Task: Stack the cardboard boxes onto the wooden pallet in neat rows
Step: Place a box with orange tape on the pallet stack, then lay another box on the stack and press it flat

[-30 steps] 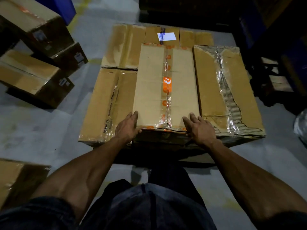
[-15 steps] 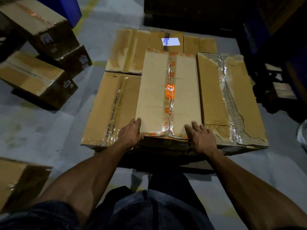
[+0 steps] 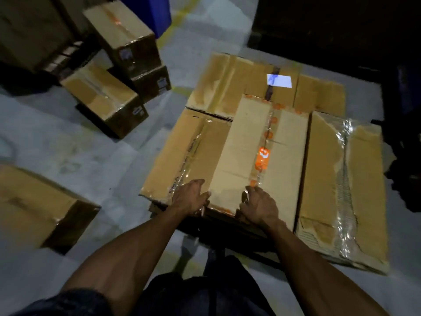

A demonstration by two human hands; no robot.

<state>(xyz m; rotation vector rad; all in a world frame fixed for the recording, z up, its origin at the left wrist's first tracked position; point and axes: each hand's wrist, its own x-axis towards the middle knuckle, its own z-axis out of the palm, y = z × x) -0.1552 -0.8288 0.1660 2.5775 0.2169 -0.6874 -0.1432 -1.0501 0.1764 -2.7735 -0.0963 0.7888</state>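
A pale cardboard box with orange-dotted tape [image 3: 248, 144] lies on top of the stack, in the middle of the front row. My left hand [image 3: 191, 198] curls around its near left corner. My right hand [image 3: 259, 207] grips its near edge just below the tape line. A brown box [image 3: 182, 151] sits to its left and a box with torn plastic wrap [image 3: 337, 179] to its right. Behind them is a back row of boxes [image 3: 227, 83], one with a white label [image 3: 279, 80]. The pallet [image 3: 159, 206] shows only as a dark edge under the boxes.
Loose boxes stand on the grey floor at the upper left [image 3: 102, 96] [image 3: 123, 30] [image 3: 151, 84], and another lies at the near left [image 3: 34, 206]. A blue container [image 3: 157, 10] is at the top. The right side is dark with dim shapes. My legs are below the pallet's front.
My right hand has slid left from the box's near right corner onto its near edge by the tape. My left hand stays at the left corner. The view has swung so the stack sits further right.
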